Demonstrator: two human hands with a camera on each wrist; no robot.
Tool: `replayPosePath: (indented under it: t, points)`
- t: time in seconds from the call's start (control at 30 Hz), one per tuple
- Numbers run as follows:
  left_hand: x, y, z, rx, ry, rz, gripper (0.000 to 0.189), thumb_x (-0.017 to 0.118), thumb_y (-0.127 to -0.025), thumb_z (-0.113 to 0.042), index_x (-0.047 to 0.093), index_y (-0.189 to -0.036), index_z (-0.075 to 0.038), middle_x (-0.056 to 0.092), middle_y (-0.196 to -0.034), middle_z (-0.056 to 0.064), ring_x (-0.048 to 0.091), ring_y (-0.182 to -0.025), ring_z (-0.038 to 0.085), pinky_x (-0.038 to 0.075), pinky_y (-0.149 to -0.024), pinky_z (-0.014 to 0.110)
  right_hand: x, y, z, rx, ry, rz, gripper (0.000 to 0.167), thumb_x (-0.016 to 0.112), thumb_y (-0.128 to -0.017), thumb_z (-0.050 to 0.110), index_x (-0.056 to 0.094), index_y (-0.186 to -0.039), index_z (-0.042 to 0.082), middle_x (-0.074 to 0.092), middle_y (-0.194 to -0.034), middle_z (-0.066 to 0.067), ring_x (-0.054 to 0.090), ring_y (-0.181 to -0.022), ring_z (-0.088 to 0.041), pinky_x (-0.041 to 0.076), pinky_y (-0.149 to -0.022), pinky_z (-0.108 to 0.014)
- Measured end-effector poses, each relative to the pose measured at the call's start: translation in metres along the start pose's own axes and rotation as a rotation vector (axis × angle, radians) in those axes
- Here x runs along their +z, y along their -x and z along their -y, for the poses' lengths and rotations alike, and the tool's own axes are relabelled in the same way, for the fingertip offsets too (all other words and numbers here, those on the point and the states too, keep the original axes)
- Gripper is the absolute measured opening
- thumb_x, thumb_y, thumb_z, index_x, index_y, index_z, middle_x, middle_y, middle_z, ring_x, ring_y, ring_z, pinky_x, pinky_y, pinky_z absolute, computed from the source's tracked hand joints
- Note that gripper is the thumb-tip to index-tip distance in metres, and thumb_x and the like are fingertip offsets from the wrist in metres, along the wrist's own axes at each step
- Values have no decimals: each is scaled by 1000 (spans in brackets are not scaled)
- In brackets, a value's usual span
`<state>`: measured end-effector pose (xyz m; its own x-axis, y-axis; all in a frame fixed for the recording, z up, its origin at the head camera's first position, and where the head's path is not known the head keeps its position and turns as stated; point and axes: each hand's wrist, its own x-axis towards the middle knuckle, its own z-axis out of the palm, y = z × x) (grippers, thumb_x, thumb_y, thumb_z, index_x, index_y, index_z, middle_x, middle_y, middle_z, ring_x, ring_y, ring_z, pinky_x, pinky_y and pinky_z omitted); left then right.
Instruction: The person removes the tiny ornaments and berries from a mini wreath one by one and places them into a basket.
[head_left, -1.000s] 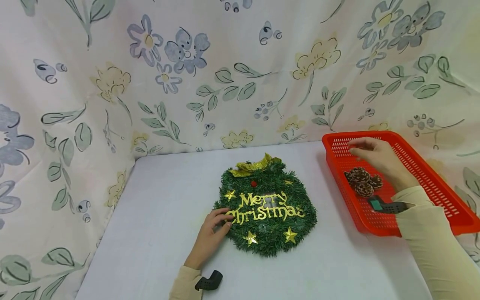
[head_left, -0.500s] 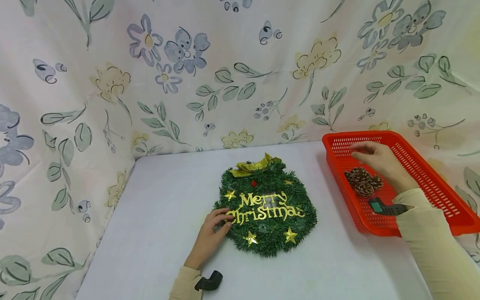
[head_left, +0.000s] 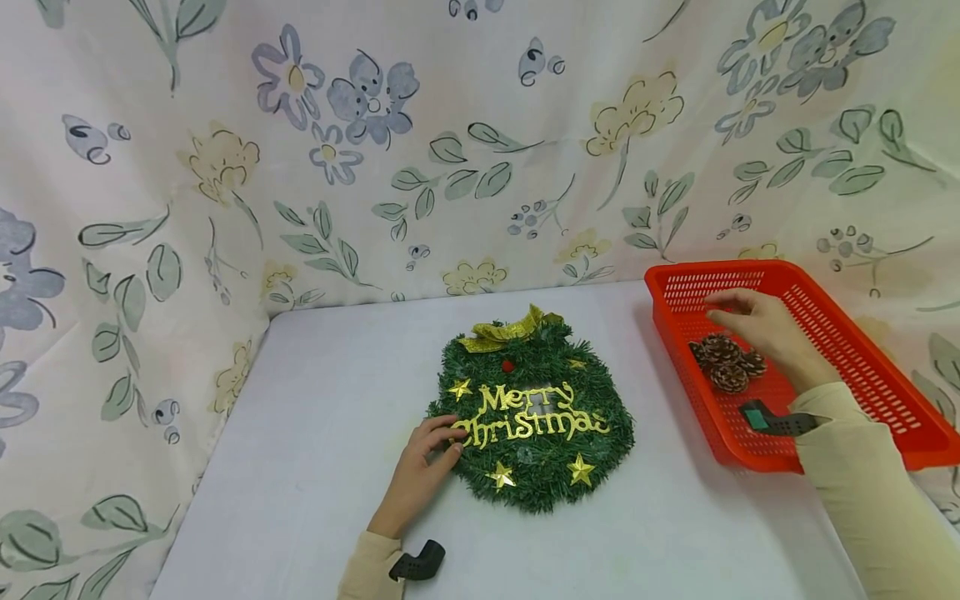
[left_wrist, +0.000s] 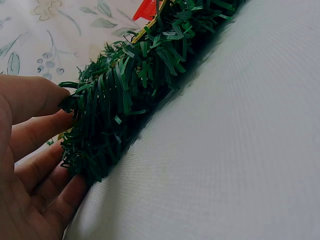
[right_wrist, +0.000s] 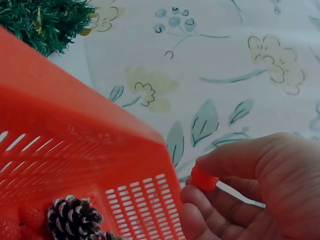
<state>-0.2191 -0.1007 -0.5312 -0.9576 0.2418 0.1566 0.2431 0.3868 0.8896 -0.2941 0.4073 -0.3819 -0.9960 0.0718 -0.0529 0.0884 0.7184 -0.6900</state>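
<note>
A green tinsel Christmas wreath (head_left: 540, 479) lies on the white table, with gold "Merry Christmas" lettering (head_left: 525, 414), gold stars and a gold ribbon bow (head_left: 501, 332). My left hand (head_left: 422, 467) grips its left edge; in the left wrist view the fingers and thumb (left_wrist: 32, 97) lie around the tinsel tips. Over the red basket (head_left: 678, 375), my right hand (head_left: 765, 329) pinches a small bumpy red berry (right_wrist: 204, 178) between thumb and fingers, seen in the right wrist view. That berry is hidden in the head view.
Several pine cones (head_left: 726, 364) lie in the basket, beside more red berries (right_wrist: 32, 217). The slotted basket walls stand up around them at the table's right side. A flowered curtain (head_left: 450, 150) hangs behind and to the left of the table.
My right hand has shifted slightly right and downward in the head view, still above the basket. The left hand and the wreath stay where they were.
</note>
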Motion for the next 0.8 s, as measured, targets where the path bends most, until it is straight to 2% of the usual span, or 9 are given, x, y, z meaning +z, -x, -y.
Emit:
replayPosePath:
  t: [0.1,0.3,0.53,0.7,0.8]
  points:
    - [0,0,1,-2,0,-2,22,64,-102,-24,71,-122,-26,52,-149,-1,52,-129,24,46,-101,36,1,1,-2,-3,30,-2,54,52,-106,41,50,-145,3,54,-139,-24,55,-109,-31,48,-78,-31]
    - [0,0,1,10,7,-2,22,64,-102,-24,71,-122,-25,52,-149,1,51,-132,26,46,-101,35,3,3,-5,-5,44,-12,52,52,-106,40,53,-142,3,58,-130,-25,56,-88,-25,50,-67,-32]
    - [0,0,2,13,8,-3,22,64,-102,-24,71,-122,-25,52,-149,0,50,-134,26,46,-102,37,2,3,-3,1,47,-14,53,51,-106,41,52,-143,3,59,-130,-27,57,-91,-28,51,-67,-33]
    - [0,0,1,10,5,1,21,64,-102,-26,71,-122,-26,52,-149,0,47,-138,27,45,-102,39,1,3,0,3,41,-7,56,50,-106,43,50,-145,2,56,-134,-26,56,-103,-34,51,-73,-33]
    - [0,0,1,11,5,3,21,64,-102,-26,70,-122,-26,52,-150,0,45,-140,28,45,-103,41,1,3,3,-2,30,-9,57,49,-106,45,50,-145,4,55,-137,-24,55,-107,-32,50,-75,-32]
